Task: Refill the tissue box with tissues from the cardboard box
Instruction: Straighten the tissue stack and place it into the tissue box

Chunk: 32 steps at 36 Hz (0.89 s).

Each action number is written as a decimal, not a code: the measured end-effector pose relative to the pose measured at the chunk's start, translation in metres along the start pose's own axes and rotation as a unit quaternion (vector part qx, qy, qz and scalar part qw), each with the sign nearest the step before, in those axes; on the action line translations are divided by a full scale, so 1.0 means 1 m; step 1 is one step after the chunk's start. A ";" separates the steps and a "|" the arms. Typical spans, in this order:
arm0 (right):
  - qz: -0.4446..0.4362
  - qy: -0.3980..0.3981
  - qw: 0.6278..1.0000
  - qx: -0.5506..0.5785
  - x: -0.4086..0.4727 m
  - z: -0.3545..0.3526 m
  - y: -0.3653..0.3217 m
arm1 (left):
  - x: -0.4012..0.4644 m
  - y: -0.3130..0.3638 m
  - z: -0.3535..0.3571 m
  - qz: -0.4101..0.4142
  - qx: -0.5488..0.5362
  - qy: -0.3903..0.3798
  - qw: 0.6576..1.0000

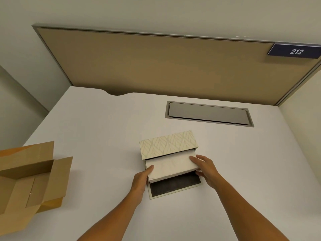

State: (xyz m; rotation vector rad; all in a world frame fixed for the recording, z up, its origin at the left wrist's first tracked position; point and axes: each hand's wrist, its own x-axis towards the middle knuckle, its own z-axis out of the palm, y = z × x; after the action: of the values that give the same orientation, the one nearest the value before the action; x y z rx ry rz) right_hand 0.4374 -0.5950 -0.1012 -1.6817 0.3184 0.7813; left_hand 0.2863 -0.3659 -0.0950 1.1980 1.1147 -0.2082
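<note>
Tissue stack: white folded tissues, held halfway inside the leaf-patterned cream tissue box, lid flap open on the white table.
Left hand: fingers gripped on stack's left end.
Right hand: fingers gripped on stack's right end.
Brown cardboard box: opened, well apart at left.

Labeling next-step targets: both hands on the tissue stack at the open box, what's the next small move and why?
Probably push the tissue stack further into the tissue box. Left hand and right hand grip its two ends, and its near part still sticks out over the open flap lying flat on the desk, so the flap likely can't close yet.
</note>
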 end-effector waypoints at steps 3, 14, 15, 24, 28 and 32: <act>0.003 0.002 1.000 0.002 0.003 0.002 -0.003 | 0.003 0.002 0.000 -0.003 0.007 0.009 1.000; 0.013 0.016 1.000 -0.014 0.010 -0.001 0.000 | 0.012 0.001 0.006 0.013 0.017 0.057 0.998; 0.013 0.016 1.000 -0.016 0.010 -0.001 0.000 | 0.012 0.001 0.006 0.012 0.016 0.062 0.998; 0.015 0.040 0.999 -0.011 0.009 0.006 -0.002 | 0.011 0.003 0.009 0.002 0.013 0.105 0.994; 0.007 0.055 0.998 -0.024 0.010 0.009 -0.002 | 0.010 0.002 0.006 0.010 0.020 0.097 0.995; -0.007 0.034 0.999 -0.011 0.009 0.006 -0.004 | 0.007 0.002 0.005 0.068 0.030 0.095 0.993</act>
State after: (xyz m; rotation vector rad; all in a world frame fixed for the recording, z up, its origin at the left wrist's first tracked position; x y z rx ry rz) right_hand 0.4444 -0.5867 -0.1048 -1.7327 0.3454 0.7201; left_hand 0.2938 -0.3664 -0.0999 1.3632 1.1937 -0.0226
